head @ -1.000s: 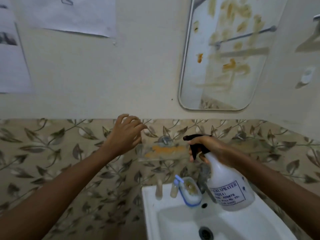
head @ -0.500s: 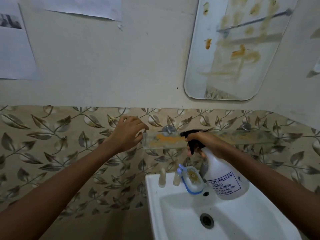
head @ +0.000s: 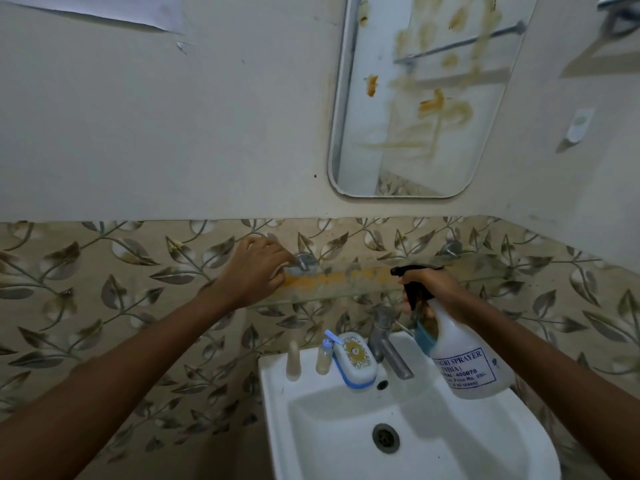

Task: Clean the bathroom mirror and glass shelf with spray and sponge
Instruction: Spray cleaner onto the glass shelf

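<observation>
Head view: the left arm reaches forward and up from the lower left. The left grip [head: 254, 268] sits knuckles-up at the left end of the shelf [head: 349, 282]. Its fingers are curled over the glass with their tips by the metal bracket [head: 304, 261], and the thumb is at the front edge, so it pinches the shelf end.

The right arm comes in from the lower right. The right grip [head: 438, 289] is wrapped round the black head of the spray [head: 467, 362], with a finger on the trigger. The nozzle points left along the shelf, level with it and just in front. The white bottle hangs tilted over the right side of the sink [head: 273, 393]. A teal piece [head: 423, 336] shows under this grip against the bottle's neck; I cannot tell whether it is the sponge.

The shelf runs along the leaf-patterned tiles below the mirror [head: 374, 133] and carries an orange streak from the left grip to the nozzle. The mirror, up on the plain wall, is smeared with orange-brown marks.

On the sink's back rim stand a pale bottle [head: 292, 360], a small bottle [head: 323, 356] with a blue cap, a soap box [head: 355, 358] and the tap [head: 384, 337]. The tap rises just below the shelf, near the spray. A sheet of paper [head: 104, 8] hangs at the upper left.
</observation>
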The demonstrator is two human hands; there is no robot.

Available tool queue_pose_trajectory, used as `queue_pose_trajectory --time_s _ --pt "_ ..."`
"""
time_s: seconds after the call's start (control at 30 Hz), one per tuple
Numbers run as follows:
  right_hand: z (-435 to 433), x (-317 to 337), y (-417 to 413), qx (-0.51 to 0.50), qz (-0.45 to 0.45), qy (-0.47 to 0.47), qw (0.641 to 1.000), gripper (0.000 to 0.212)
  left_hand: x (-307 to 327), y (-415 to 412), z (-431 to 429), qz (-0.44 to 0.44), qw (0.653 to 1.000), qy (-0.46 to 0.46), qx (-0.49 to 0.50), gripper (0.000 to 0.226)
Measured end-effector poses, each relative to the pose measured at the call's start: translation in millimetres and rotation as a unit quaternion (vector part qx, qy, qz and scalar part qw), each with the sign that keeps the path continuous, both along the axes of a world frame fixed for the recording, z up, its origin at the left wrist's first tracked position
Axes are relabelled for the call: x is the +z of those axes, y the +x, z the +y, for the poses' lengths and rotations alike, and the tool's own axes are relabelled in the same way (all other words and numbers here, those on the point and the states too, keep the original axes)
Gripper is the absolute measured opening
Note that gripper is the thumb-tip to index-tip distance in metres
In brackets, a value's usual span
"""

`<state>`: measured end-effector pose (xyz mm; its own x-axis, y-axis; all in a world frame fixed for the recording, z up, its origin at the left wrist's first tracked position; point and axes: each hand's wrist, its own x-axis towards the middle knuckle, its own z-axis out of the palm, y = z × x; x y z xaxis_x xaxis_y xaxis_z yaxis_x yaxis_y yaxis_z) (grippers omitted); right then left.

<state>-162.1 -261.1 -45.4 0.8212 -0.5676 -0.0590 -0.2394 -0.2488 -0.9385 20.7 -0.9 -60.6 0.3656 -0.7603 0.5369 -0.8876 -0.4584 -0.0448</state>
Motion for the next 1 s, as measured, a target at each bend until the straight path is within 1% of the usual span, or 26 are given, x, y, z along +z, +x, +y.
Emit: queue_pose_trajectory --time_s 0.13,0.27,0.33,0.4,0.5,0.73,0.87,1.0 --pt "-17 -3 -7 -0.052 -0.023 0.006 0.998 0.022 -1 1 -15 0.019 1.000 0.004 -0.014 0.038" --pt "-42 -11 -12 -0.073 -0.010 0.022 0.997 0.027 1 1 -30 0.050 0.998 -0.006 -0.034 0.055" --pt "-53 -13 -16 -0.089 -0.006 0.019 0.996 0.029 3 0 -38 0.064 0.997 -0.010 -0.043 0.058" --pt "-65 -14 -21 -0.119 -0.015 0.021 0.993 0.030 4 -2 -47 0.062 0.997 -0.013 -0.053 0.054" --pt "-83 -15 -28 -0.174 -0.027 0.020 0.984 0.027 5 -3 -58 0.066 0.996 -0.004 -0.056 0.041" --pt "-118 -12 -42 -0.248 -0.043 -0.009 0.968 0.030 5 0 -77 0.079 0.994 0.009 -0.077 0.037" --pt "-135 -8 -51 -0.295 -0.054 -0.044 0.953 0.025 6 5 -76 0.069 0.994 -0.010 -0.084 0.026" --pt "-149 -10 -55 -0.359 -0.064 -0.051 0.930 0.009 6 8 -69 0.071 0.994 -0.005 -0.079 0.042"
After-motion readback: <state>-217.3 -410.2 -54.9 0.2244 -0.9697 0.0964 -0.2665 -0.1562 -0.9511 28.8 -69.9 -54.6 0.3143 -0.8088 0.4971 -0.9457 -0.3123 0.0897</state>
